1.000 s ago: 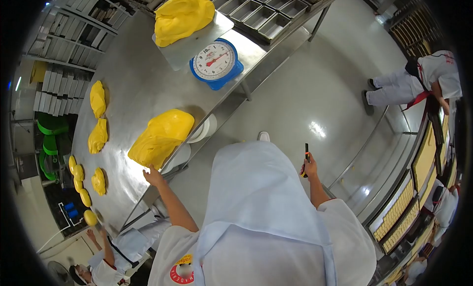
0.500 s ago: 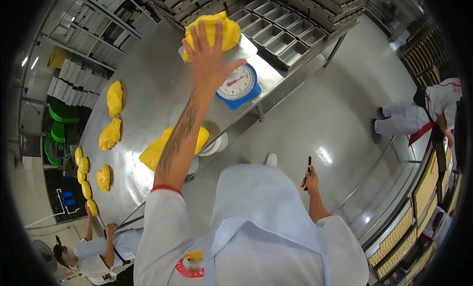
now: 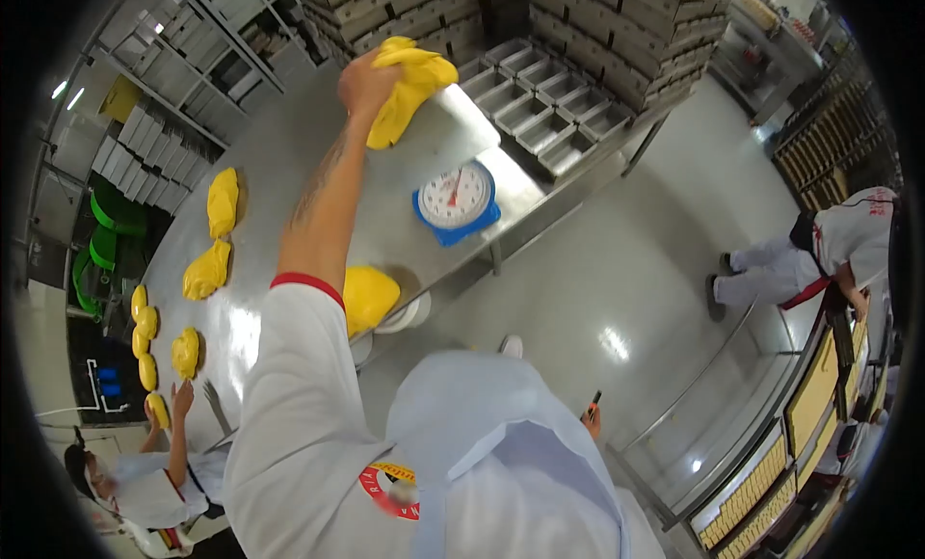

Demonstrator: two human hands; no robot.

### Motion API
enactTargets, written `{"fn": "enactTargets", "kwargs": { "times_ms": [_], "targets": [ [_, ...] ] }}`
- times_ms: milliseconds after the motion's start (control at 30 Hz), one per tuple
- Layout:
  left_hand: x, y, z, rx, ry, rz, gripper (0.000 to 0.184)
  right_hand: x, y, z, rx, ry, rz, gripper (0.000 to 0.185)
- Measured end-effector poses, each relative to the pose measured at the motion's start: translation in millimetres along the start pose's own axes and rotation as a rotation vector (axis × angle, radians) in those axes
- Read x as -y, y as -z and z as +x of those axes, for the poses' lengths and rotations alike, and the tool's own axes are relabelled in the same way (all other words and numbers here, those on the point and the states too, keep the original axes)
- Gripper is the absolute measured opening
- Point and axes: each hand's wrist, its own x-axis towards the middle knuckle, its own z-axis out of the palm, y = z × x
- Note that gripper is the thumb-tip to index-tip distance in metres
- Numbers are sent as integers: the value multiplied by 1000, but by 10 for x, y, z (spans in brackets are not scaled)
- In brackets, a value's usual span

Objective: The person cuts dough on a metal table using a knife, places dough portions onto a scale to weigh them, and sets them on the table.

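Note:
My left hand (image 3: 366, 85) grips the edge of a large piece of yellow dough (image 3: 414, 82), which hangs stretched and folded over the flat metal plate (image 3: 472, 120) of a blue dial scale (image 3: 457, 200). The needle of the dial points nearly upward. Low on the right, my right hand (image 3: 593, 424) is closed around a small black-and-orange knife (image 3: 594, 403), held away from the steel table (image 3: 279, 173). Another big yellow dough lump (image 3: 371, 299) lies near the table edge, partly hidden by my left arm.
Empty metal loaf pans (image 3: 544, 106) stand beside the scale, with stacked pans (image 3: 631, 39) behind. More dough pieces (image 3: 223, 202) lie along the table's left side. A co-worker (image 3: 145, 482) handles dough at lower left; another person (image 3: 838, 251) stands far right.
My left hand has gone from lying spread on the dough to gripping its edge and lifting it. The scale's needle has swung toward upright. My right hand still holds the knife.

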Motion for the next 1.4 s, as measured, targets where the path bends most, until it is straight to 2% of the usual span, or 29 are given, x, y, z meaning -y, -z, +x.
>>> {"fn": "enactTargets", "kwargs": {
  "times_ms": [67,133,200,233,300,333,367,400,433,500,567,667,700,767,800,833,867,900,933,967,1033,1067,1167,1233,1267,1333,1367,1400],
  "targets": [
    [447,144,326,-143,303,-345,37,-429,215,191,-9,48,-17,47],
    [843,329,475,-324,536,-835,27,-292,38,264,18,59,-60,47],
    [646,943,411,-691,707,-973,23,16,-207,299,44,42,-107,46],
    [692,1193,414,-760,592,-1152,18,171,-348,319,60,39,-132,46],
    [850,1826,463,-899,439,-1136,20,571,-705,306,104,65,-199,46],
    [906,2253,412,-832,351,-1122,23,711,-847,311,131,87,-230,46],
    [1020,2652,330,-754,267,-1110,35,845,-985,293,152,108,-264,45],
    [1528,2983,445,-899,105,-188,33,967,-1140,271,180,133,-297,45],
    [2039,3355,533,-892,-55,745,33,1089,-1297,249,206,157,-324,45],
    [2168,4247,289,-1037,-124,701,27,1282,-1624,190,259,207,-374,45],
    [1449,4937,-438,-961,-82,-176,22,1442,-1880,94,306,250,-421,44],
    [2045,5604,-826,-969,-365,445,26,1593,-2222,-92,372,318,-478,44],
    [2343,5714,-1014,-888,-255,621,33,1598,-2329,-153,406,341,-496,44],
    [3336,5706,-1520,-760,-73,854,42,1585,-2503,-254,483,396,-526,43],
    [4373,5673,-1843,-589,-35,805,70,1523,-2572,-270,519,428,-527,43],
    [4904,5577,-2281,-402,76,840,77,1488,-2539,-358,496,431,-528,43],
    [5650,5467,-2871,-27,255,787,80,1504,-2618,-527,416,300,-572,48],
    [5929,5170,-3280,79,219,797,78,1400,-2700,-585,357,260,-548,50],
    [6235,4845,-3662,184,181,799,76,1287,-2401,-490,330,367,-601,54],
    [6385,4571,-4067,288,142,794,75,1237,-2436,-697,343,334,-572,56],
    [7040,3847,-4748,284,380,260,69,1113,-2447,-1095,287,246,-492,57],
    [6363,3563,-4855,401,696,308,69,1002,-2343,-1185,269,191,-488,57],
    [4996,3134,-4927,262,809,-46,60,633,-1878,-1381,201,86,-604,57],
    [4703,2998,-4778,155,693,-34,54,287,-1458,-1456,98,-1,-659,55],
    [4645,2859,-4712,56,713,-123,52,222,-1245,-1499,104,52,-707,55],
    [4019,2870,-4329,49,472,-81,48,61,-807,-1688,125,133,-788,55],
    [3860,2803,-4191,94,497,-154,54,-28,-647,-1790,111,95,-712,54],
    [3861,2632,-4234,130,385,-20,57,-86,-512,-1865,93,68,-629,54]
  ]
}}
